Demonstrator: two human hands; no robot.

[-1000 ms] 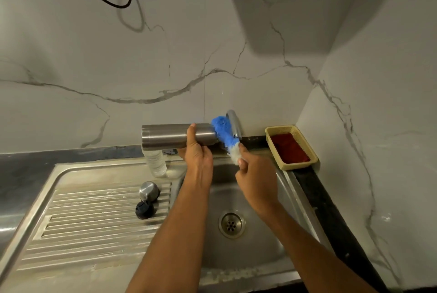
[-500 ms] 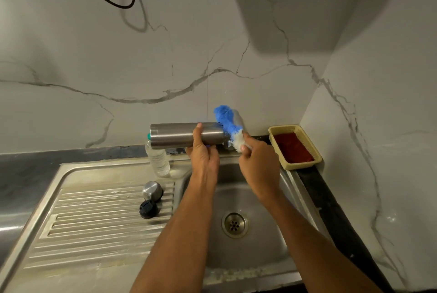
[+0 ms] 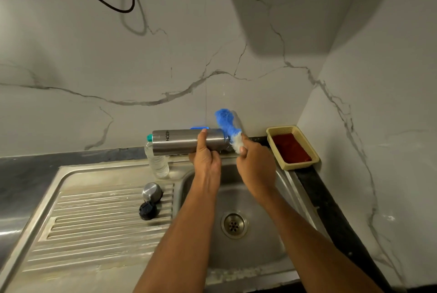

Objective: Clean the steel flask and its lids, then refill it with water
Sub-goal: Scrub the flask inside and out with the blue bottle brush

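My left hand [image 3: 206,153] grips the steel flask [image 3: 179,141], which lies sideways above the sink basin [image 3: 260,240] with its mouth pointing right. My right hand [image 3: 256,160] holds a blue and white bottle brush [image 3: 227,124] right beside the flask's mouth, bristles angled up toward the wall. Whether the brush touches the mouth is unclear. On the ribbed drainboard [image 3: 94,221] to the left lie a steel lid [image 3: 152,191] and a black inner lid [image 3: 147,210], side by side.
A clear plastic water bottle [image 3: 157,162] with a green cap stands behind the flask at the sink's back edge. A beige basket [image 3: 293,147] holding something red sits in the right corner. The tap spout [image 3: 237,118] rises behind the brush. Marble walls enclose back and right.
The flask and both hands have risen slightly and shifted right. The brush has tilted more upright beside the flask's mouth.
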